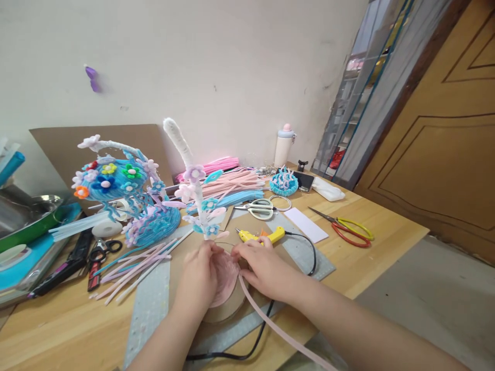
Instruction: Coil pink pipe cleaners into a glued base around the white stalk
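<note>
A pink base of coiled pipe cleaner lies on a round cardboard disc. A white fuzzy stem with lilac, pink and blue flowers rises at its far left edge. My left hand curls over the base's left side near the stem's foot, fingertips partly hidden. At the right edge, my right hand is closed in a pinch on a long pink pipe cleaner, whose tail runs toward the front right. A yellow glue gun lies just beyond my right hand.
Left stands a blue flowered pipe-cleaner piece, with loose pipe cleaners and black scissors nearby. Red-and-yellow scissors and pale green scissors lie to the right and behind. The black cord crosses the front. A bottle stands behind.
</note>
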### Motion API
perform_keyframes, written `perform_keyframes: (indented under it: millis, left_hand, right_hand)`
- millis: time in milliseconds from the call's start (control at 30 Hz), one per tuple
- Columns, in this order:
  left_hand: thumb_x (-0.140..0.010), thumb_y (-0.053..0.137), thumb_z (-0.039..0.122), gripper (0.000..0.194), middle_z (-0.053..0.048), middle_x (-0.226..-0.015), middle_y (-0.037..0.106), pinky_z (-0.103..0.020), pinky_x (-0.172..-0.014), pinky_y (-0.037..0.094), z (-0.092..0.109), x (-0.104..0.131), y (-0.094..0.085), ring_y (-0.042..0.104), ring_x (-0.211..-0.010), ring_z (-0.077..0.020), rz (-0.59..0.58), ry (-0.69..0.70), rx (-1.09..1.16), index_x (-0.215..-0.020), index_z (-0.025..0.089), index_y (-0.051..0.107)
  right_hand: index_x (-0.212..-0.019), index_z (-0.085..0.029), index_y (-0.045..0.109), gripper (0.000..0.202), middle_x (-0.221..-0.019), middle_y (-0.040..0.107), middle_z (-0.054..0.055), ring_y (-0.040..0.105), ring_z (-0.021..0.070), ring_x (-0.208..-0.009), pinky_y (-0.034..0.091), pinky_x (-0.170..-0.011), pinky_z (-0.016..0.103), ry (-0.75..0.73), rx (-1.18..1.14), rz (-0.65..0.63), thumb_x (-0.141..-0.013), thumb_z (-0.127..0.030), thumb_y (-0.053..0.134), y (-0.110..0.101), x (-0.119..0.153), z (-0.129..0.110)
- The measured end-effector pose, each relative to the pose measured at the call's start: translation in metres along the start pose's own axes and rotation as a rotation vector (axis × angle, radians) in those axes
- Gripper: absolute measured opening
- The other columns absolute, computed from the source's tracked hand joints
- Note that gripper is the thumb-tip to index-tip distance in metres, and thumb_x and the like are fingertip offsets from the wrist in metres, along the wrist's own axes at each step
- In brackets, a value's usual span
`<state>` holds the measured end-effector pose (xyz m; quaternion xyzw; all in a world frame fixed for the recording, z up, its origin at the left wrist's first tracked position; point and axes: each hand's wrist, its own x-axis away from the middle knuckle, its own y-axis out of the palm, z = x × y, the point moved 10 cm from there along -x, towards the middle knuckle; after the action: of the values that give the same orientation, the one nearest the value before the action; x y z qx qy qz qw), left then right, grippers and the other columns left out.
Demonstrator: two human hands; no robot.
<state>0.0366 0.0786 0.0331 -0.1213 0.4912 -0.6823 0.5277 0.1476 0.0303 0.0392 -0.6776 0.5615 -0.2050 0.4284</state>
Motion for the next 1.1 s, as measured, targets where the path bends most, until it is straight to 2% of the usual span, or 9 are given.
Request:
perform_keyframes:
  millis: [167,600,1100]
  left_hand:
    - [-0.079,0.038,0.007,0.027,-0.007,-0.095,0.068,-0.036,-0.081,0.044,0.006,0.0,0.005,0.062,-0.089,-0.0229,-0.048,0.043,-0.025,-0.092,0.02,0.058]
    - [-0.083,0.041,0.013,0.014,-0.008,-0.089,0.062,-0.033,-0.076,0.045,0.001,0.002,0.016,0.06,-0.088,-0.0226,-0.072,0.017,-0.055,-0.092,0.019,0.05]
    - [-0.083,0.041,0.01,0.017,-0.007,-0.088,0.06,-0.032,-0.076,0.045,0.002,0.001,0.017,0.06,-0.088,-0.0219,-0.082,0.001,-0.072,-0.092,0.019,0.051]
  right_hand:
    - [-0.104,-0.023,0.054,0.027,-0.104,0.067,0.001,0.055,0.0212,-0.105,0.023,-0.094,0.042,0.004,-0.006,0.001,-0.082,-0.008,0.056,-0.001,0.001,0.0]
    - [-0.104,-0.024,0.053,0.03,-0.107,0.067,0.001,0.054,0.0212,-0.106,0.023,-0.095,0.043,0.009,-0.011,0.003,-0.08,-0.006,0.055,-0.001,0.002,0.001]
    - [-0.104,-0.023,0.053,0.027,-0.107,0.066,0.001,0.055,0.0206,-0.106,0.023,-0.095,0.043,0.026,0.003,-0.015,-0.082,-0.009,0.055,0.0,0.001,0.0]
